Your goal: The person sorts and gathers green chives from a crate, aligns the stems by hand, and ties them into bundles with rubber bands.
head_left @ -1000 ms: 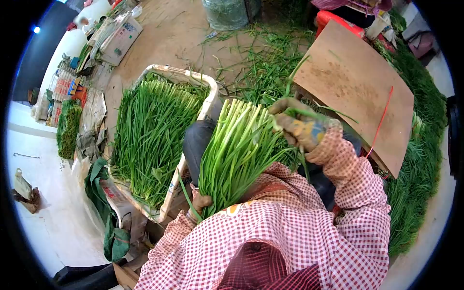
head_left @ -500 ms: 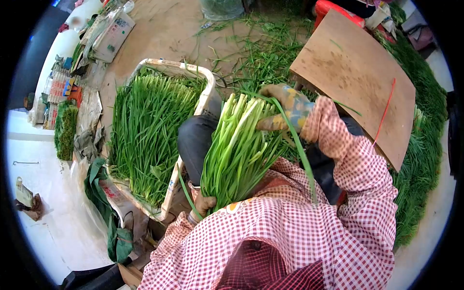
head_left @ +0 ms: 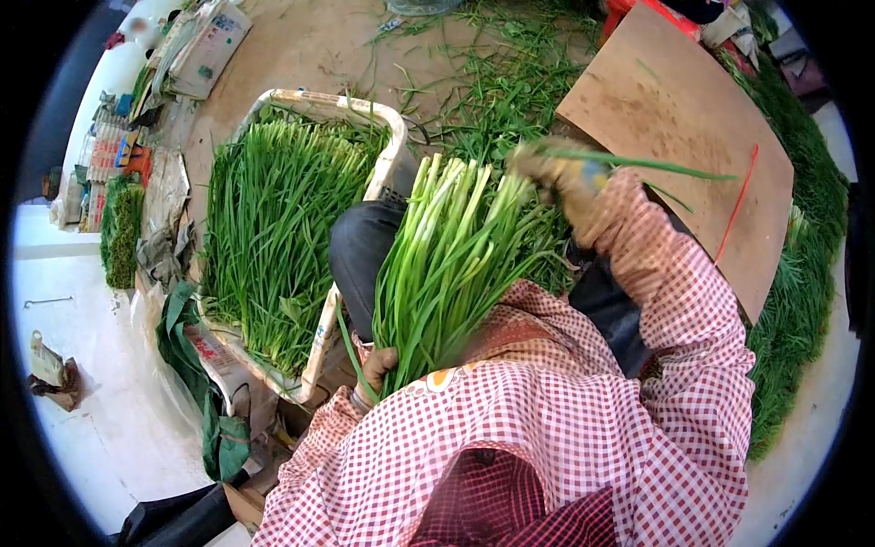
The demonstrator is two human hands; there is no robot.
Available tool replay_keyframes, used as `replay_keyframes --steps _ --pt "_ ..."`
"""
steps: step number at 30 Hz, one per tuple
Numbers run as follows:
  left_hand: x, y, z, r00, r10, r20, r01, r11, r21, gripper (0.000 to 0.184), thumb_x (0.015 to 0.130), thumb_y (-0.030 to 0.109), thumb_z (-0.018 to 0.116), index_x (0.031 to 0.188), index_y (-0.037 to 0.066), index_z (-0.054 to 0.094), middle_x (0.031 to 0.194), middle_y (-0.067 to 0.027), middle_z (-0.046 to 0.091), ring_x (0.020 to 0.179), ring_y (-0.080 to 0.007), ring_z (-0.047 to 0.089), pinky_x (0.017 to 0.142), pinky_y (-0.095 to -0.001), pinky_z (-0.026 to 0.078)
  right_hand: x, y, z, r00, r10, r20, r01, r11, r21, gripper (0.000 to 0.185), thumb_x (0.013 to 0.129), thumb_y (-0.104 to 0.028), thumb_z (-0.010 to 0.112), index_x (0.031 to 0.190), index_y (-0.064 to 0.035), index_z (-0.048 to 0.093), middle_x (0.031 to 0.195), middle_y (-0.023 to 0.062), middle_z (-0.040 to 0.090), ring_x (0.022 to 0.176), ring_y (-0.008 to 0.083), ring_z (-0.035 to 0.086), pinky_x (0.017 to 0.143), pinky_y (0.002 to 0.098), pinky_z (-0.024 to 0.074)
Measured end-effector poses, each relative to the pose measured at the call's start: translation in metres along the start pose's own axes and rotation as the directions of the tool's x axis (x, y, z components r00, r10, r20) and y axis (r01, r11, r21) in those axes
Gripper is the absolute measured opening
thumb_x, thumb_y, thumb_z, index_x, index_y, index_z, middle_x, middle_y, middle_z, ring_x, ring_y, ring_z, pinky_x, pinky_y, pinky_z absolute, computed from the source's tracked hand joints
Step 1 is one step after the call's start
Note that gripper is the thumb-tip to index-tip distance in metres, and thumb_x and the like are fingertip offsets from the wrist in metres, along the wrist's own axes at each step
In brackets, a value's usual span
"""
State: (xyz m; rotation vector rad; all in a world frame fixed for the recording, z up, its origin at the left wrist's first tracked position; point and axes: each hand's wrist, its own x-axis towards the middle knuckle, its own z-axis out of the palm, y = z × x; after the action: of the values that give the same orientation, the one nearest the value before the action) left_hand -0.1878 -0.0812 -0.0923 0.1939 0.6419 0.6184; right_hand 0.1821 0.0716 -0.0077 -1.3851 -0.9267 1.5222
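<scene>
My left hand [head_left: 376, 370] is closed around the leafy lower end of a bunch of garlic chives [head_left: 437, 260], which leans across my lap with its pale stem ends up. My right hand [head_left: 567, 178], in a patterned work glove, is just right of those stem ends and partly blurred by motion. A long loose chive leaf [head_left: 674, 169] sticks out of it to the right, over the brown board. Its fingers look closed on that leaf. Beside my knee stands a white crate [head_left: 396, 128] packed with chives [head_left: 273, 232].
A brown board [head_left: 679, 118] with a red string [head_left: 736, 205] lies on the right. Beyond it is a long pile of chives [head_left: 807, 273]. Loose leaf scraps [head_left: 501, 96] litter the floor ahead. Cardboard [head_left: 208, 55] and a dark green cloth [head_left: 223, 447] are on the left.
My right hand has moved slightly up and right, away from the stem ends. The long leaf that hung down towards my lap now points right. My left hand keeps its hold on the bunch.
</scene>
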Motion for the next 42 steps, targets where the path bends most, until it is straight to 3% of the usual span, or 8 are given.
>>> replay_keyframes --steps 7,13,19,27,31,33,37,42 --pt "-0.002 0.010 0.007 0.886 0.326 0.329 -0.462 0.679 0.570 0.044 0.090 0.021 0.055 0.123 -0.008 0.053 0.120 -0.0187 0.059 0.104 -0.0254 0.062 0.093 -0.0383 0.050 -0.026 -0.065 -0.106 0.963 -0.110 -0.244 0.177 0.946 0.271 0.034 0.087 -0.033 0.060 0.103 -0.0033 0.062 0.074 0.0022 0.057 0.061 0.0132 0.054 0.057 0.0258 0.0476" --pt "0.011 0.011 0.048 0.953 0.154 0.259 -0.167 0.985 0.029 0.040 0.087 0.013 0.048 0.120 -0.009 0.055 0.120 -0.0202 0.059 0.105 -0.0258 0.062 0.095 -0.0383 0.049 -0.078 -0.008 0.005 0.958 0.014 0.286 0.113 0.898 -0.425 0.044 0.078 -0.035 0.074 0.106 -0.0060 0.056 0.087 0.0037 0.055 0.083 0.0146 0.055 0.075 0.0294 0.0458" --pt "-0.009 0.011 0.015 0.985 0.132 0.115 -0.174 0.814 0.555 0.054 0.087 0.024 0.060 0.128 -0.008 0.047 0.123 -0.0220 0.057 0.106 -0.0297 0.061 0.094 -0.0408 0.049 -0.072 0.043 0.063 0.984 -0.121 0.132 0.136 0.985 -0.108 0.053 0.076 -0.040 0.076 0.111 -0.0063 0.053 0.091 0.0032 0.055 0.081 0.0151 0.053 0.075 0.0317 0.0451" --pt "0.001 0.011 0.053 0.998 0.035 0.052 -0.034 0.999 -0.022 0.068 0.080 0.023 0.069 0.136 -0.002 0.038 0.128 -0.0219 0.052 0.112 -0.0314 0.057 0.099 -0.0448 0.046 -0.079 0.035 0.063 0.988 -0.123 0.088 0.146 0.929 -0.341 0.045 0.078 -0.034 0.076 0.104 -0.0059 0.053 0.085 0.0047 0.057 0.076 0.0130 0.053 0.064 0.0276 0.0449" --pt "-0.003 0.009 0.047 0.997 0.070 0.018 -0.071 0.996 0.044 0.069 0.080 0.020 0.069 0.137 -0.001 0.037 0.130 -0.0214 0.051 0.114 -0.0324 0.055 0.101 -0.0464 0.044 -0.069 0.043 0.056 0.916 -0.004 0.401 -0.239 0.797 0.555 0.025 0.082 -0.022 0.071 0.095 -0.0043 0.057 0.078 0.0031 0.058 0.062 0.0089 0.057 0.050 0.0219 0.0452" --pt "-0.002 0.007 0.041 0.999 0.049 -0.014 -0.049 0.998 0.026 0.069 0.080 0.020 0.070 0.137 -0.001 0.036 0.130 -0.0213 0.051 0.115 -0.0327 0.055 0.101 -0.0471 0.044 -0.071 0.031 0.045 0.994 0.074 0.078 -0.072 0.997 -0.021 0.027 0.082 -0.023 0.072 0.093 -0.0036 0.058 0.072 0.0019 0.058 0.053 0.0088 0.055 0.047 0.0212 0.0445" --pt "-0.005 0.004 0.033 0.994 0.059 0.088 -0.052 0.996 -0.078 0.069 0.080 0.021 0.070 0.137 -0.001 0.037 0.131 -0.0209 0.051 0.116 -0.0325 0.054 0.099 -0.0468 0.045 -0.039 0.031 -0.015 0.987 -0.156 -0.033 0.159 0.961 0.228 0.025 0.082 -0.023 0.072 0.094 -0.0046 0.061 0.072 0.0015 0.060 0.059 0.0111 0.056 0.049 0.0245 0.0446" --pt "-0.013 0.007 0.017 0.982 0.166 0.094 -0.174 0.981 0.082 0.068 0.080 0.021 0.070 0.137 -0.001 0.038 0.131 -0.0206 0.050 0.115 -0.0319 0.055 0.095 -0.0447 0.049 0.004 -0.043 -0.178 0.734 -0.497 -0.463 0.292 0.846 -0.446 0.026 0.087 -0.020 0.064 0.110 -0.0077 0.062 0.087 0.0047 0.065 0.066 0.0119 0.057 0.054 0.0262 0.0465"
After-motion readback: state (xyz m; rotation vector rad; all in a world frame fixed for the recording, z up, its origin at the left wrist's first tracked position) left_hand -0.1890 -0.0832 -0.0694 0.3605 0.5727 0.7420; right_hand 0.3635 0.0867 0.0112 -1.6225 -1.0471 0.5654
